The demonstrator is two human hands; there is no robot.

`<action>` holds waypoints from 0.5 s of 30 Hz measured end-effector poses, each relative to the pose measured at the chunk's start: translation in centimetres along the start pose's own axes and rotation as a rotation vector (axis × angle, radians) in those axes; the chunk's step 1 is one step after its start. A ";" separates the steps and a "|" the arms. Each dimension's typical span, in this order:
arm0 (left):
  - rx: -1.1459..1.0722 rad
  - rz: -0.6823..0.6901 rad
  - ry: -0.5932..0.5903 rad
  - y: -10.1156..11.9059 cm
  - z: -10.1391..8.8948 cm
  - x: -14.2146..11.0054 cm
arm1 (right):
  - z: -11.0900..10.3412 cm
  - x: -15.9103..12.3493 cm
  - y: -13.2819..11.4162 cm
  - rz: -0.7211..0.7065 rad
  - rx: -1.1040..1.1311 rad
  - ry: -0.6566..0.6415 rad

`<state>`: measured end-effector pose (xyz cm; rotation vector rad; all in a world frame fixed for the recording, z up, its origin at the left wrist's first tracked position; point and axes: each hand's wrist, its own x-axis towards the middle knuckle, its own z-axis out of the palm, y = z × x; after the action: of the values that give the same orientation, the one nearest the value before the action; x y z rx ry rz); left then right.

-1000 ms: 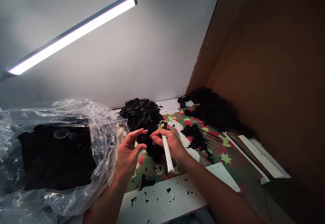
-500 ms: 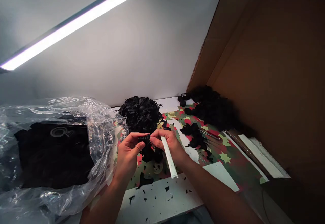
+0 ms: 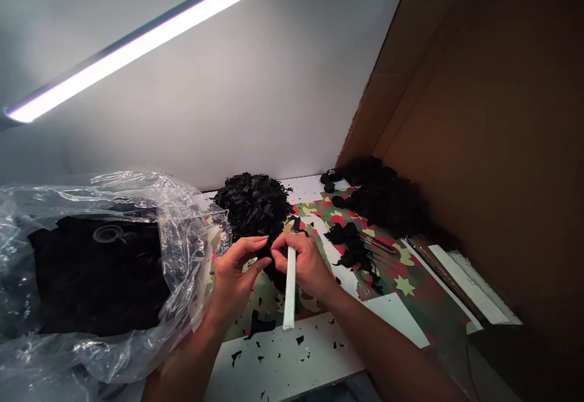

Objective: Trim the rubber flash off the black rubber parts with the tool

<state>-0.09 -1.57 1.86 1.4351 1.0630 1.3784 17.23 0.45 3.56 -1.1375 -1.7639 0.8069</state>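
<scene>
Low in the middle, my left hand (image 3: 233,274) has its thumb and index finger curled about a small black part (image 3: 269,247), which is hard to tell from the dark scraps behind it. Close against it, my right hand (image 3: 306,266) is closed on a flat white stick-like tool (image 3: 290,292), whose long end points down toward me. The tool's working tip is hidden by the fingers. Just beyond both hands rises a heap of black shredded trimmings (image 3: 253,204).
At left lies a clear plastic bag (image 3: 182,238) with black parts (image 3: 100,280) inside. More black pieces (image 3: 387,201) are piled at right, near tweezers (image 3: 378,242) and a cardboard wall (image 3: 479,116). Small scraps dot the white table edge (image 3: 274,377). A tube lamp (image 3: 137,46) hangs above.
The white tool has swung to the left at its lower end and stands more upright. My left thumb and index finger have shifted slightly, and the black part shows less.
</scene>
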 end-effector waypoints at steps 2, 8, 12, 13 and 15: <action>-0.029 0.072 0.054 0.3 0.1 -0.2 | -0.4 0.4 0.8 -0.017 -0.114 0.120; -0.486 -0.170 0.054 1.1 -0.6 0.4 | -1.4 1.3 3.6 0.126 -0.038 0.008; -0.712 -0.326 0.025 1.6 -0.7 0.8 | -0.7 1.1 3.6 0.065 -0.060 -0.006; -0.749 -0.342 0.030 1.7 -0.7 0.8 | -0.6 1.1 3.6 0.060 -0.063 0.011; -0.816 -0.366 0.034 1.9 -0.7 0.7 | -0.6 1.1 3.5 0.065 -0.062 0.040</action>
<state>-0.77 -1.40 3.92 0.5890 0.6117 1.3330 18.82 2.85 1.14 -1.2492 -1.7366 0.7674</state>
